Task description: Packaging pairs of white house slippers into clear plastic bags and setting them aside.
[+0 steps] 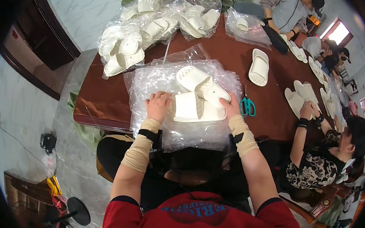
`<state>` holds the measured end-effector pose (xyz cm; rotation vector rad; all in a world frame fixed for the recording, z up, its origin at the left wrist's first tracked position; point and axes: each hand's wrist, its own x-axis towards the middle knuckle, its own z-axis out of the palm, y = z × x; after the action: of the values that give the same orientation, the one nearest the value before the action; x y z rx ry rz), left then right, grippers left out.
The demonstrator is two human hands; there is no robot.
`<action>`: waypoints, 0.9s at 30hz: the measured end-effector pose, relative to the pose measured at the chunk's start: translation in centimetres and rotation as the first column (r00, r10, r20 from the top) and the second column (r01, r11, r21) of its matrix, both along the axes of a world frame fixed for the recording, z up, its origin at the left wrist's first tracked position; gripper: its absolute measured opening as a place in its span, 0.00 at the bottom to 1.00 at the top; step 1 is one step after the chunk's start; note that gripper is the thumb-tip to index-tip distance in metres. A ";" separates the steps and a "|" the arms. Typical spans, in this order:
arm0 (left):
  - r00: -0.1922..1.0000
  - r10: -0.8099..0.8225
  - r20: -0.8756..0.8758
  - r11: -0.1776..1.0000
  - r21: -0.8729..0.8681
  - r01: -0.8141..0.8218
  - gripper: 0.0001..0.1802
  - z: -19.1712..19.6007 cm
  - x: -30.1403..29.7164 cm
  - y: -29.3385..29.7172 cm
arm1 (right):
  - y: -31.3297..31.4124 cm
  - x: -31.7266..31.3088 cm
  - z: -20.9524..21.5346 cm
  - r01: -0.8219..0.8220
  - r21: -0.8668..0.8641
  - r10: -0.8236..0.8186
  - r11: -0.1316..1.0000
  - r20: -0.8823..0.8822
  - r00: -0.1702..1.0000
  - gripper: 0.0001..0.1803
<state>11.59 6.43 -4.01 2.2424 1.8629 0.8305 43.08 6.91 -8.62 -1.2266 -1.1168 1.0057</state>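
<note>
In front of me a pair of white slippers (pixel 188 106) lies on a stack of clear plastic bags (pixel 151 80). One slipper is angled across the other, its end overlapping it. My right hand (pixel 232 106) grips the slippers' right end, the thumb on top of the upper slipper's end. My left hand (pixel 158 106) rests on the plastic beside the lower slipper's left end, its fingers bent and a little apart; its thumb is hidden. Whether the pair lies inside a bag or only on top of the stack, I cannot tell.
Teal-handled scissors (pixel 247 105) lie right of the stack. Beyond them is a single white slipper (pixel 259 67). Bagged slippers (pixel 126 46) are heaped at the far left of the brown table (pixel 103 95). A co-worker (pixel 319 153) handles slippers at the right; others sit farther along.
</note>
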 end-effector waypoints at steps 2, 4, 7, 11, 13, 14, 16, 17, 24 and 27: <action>0.996 -0.004 0.091 1.000 0.016 0.003 0.10 -1.3 -1.5 -0.1 | 0.3 -0.4 2.1 -0.005 0.000 0.005 1.000 0.106 0.994 0.17; 0.994 0.006 0.111 0.999 0.038 -0.010 0.09 -1.7 -2.2 -0.5 | -0.2 0.2 4.9 0.002 0.049 -0.008 0.999 0.119 0.993 0.14; 0.987 -0.022 0.160 0.998 0.069 0.011 0.07 -1.3 -1.8 0.1 | -0.2 5.4 6.0 0.222 0.078 -0.234 0.972 0.224 0.946 0.12; 0.999 0.026 0.038 1.000 0.007 -0.026 0.06 0.7 -1.2 -0.8 | -2.3 7.5 4.6 0.307 -0.058 -0.023 0.950 0.967 0.255 0.22; 1.000 0.004 0.016 0.996 0.087 -0.005 0.06 0.9 -1.6 -0.8 | -3.1 7.2 3.9 0.275 -0.035 -0.018 0.961 0.983 0.185 0.28; 1.000 -0.013 -0.011 0.986 0.163 0.014 0.05 1.0 -1.7 -0.9 | -3.0 7.1 3.9 0.267 -0.019 -0.029 0.964 0.984 0.174 0.27; 0.998 -0.038 -0.055 0.976 0.212 0.049 0.05 1.8 -2.1 -1.2 | -2.9 7.3 4.0 0.299 -0.044 -0.006 0.953 0.986 0.164 0.27; 0.992 -0.068 -0.104 0.962 0.257 0.093 0.04 2.1 -2.2 -1.4 | -2.9 7.5 4.2 0.338 -0.068 0.015 0.939 0.987 0.157 0.27; 0.978 -0.125 -0.169 0.980 0.133 0.148 0.04 2.2 -3.0 -1.1 | -3.1 13.1 3.8 0.321 -0.350 0.014 0.880 0.695 0.719 0.24; 0.987 -0.136 -0.086 0.964 0.217 0.152 0.04 2.8 -3.5 -0.8 | -4.4 13.4 5.5 0.147 -0.473 -0.029 0.869 0.248 0.968 0.23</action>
<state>8.05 5.62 -1.21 2.5369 1.6825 0.9919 56.47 2.54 -3.10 -1.8301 -0.9992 1.1338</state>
